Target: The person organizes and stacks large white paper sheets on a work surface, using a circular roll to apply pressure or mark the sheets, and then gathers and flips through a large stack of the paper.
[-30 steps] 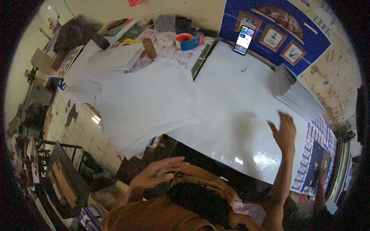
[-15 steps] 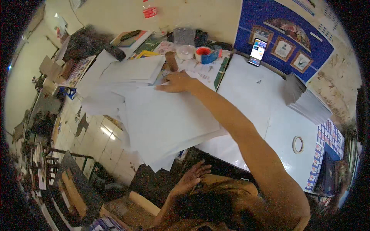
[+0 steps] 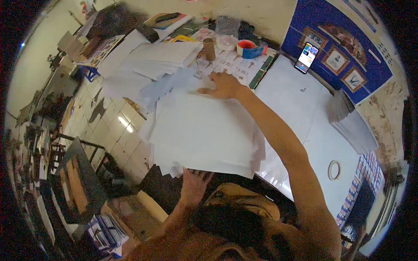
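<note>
A loose stack of large white paper sheets [image 3: 200, 130] lies in front of me, its near edge jutting over the table edge. My right hand [image 3: 224, 85] rests at the far edge of this stack, thumb and fingers apart. Under the near edge, my left hand [image 3: 195, 182] touches the sheets from below; its fingertips are hidden by the paper. A bluish, motion-blurred sheet [image 3: 167, 87] sits at the stack's far left. Beyond it lies another pile of white paper [image 3: 163, 58].
A brown cardboard tube [image 3: 209, 49] stands past my right hand, near tape rolls [image 3: 247, 47]. To the right, a white tabletop [image 3: 300, 117] bears a tape ring [image 3: 334, 170] and a grey stack of sheets [image 3: 350, 122]. A lit phone [image 3: 307, 57] leans against a blue board [image 3: 348, 43].
My left hand has risen from below to the stack's near edge. My right hand has let go of the sheet edge and spread its fingers. The stack lies straighter, and the view has shifted.
</note>
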Action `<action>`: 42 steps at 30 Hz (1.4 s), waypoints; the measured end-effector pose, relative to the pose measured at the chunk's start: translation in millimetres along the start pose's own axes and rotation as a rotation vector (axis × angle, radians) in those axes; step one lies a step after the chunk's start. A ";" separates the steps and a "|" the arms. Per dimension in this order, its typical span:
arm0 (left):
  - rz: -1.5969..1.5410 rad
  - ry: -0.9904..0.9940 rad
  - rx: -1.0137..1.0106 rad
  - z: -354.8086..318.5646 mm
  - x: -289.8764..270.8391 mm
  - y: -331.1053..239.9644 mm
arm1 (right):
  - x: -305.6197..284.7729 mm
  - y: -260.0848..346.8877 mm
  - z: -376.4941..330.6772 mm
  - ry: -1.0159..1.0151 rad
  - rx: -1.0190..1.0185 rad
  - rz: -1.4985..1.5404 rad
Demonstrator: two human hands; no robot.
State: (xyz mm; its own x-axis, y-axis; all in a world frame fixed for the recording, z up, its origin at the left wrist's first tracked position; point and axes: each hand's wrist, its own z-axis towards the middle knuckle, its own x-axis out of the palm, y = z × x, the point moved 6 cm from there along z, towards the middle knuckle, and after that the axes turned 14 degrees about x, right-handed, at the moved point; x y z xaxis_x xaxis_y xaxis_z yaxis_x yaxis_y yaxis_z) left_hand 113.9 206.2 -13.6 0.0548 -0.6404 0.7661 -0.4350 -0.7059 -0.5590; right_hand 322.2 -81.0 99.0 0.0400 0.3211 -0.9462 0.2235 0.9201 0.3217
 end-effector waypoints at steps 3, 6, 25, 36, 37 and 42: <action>0.056 0.063 -0.025 -3.4 17.7 0.7 | -8.0 -0.6 -9.0 0.083 0.067 0.058; -0.089 0.039 -0.163 -3.9 24.0 10.2 | -5.5 1.9 -9.2 0.128 0.057 0.096; 0.346 -0.042 0.267 -4.0 42.7 -48.9 | 3.7 -2.7 -28.5 0.222 0.018 0.184; 0.457 0.032 0.567 0.7 -197.6 -134.4 | 7.2 67.9 -28.5 0.202 -0.227 0.387; 0.165 0.170 0.579 0.7 -190.4 -143.6 | 13.7 73.7 -31.4 0.389 -0.290 0.376; 0.255 0.045 0.590 -5.7 -156.1 -168.8 | 4.8 86.4 -38.4 0.569 -0.250 0.541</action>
State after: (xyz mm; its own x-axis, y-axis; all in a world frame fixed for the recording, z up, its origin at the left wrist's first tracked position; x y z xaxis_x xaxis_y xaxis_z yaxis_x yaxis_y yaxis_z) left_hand 173.6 427.0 -37.0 -0.0285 -0.8060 0.5913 0.1392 -0.5889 -0.7961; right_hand 304.3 8.6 123.6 -0.4352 0.7369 -0.5173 0.0885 0.6069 0.7899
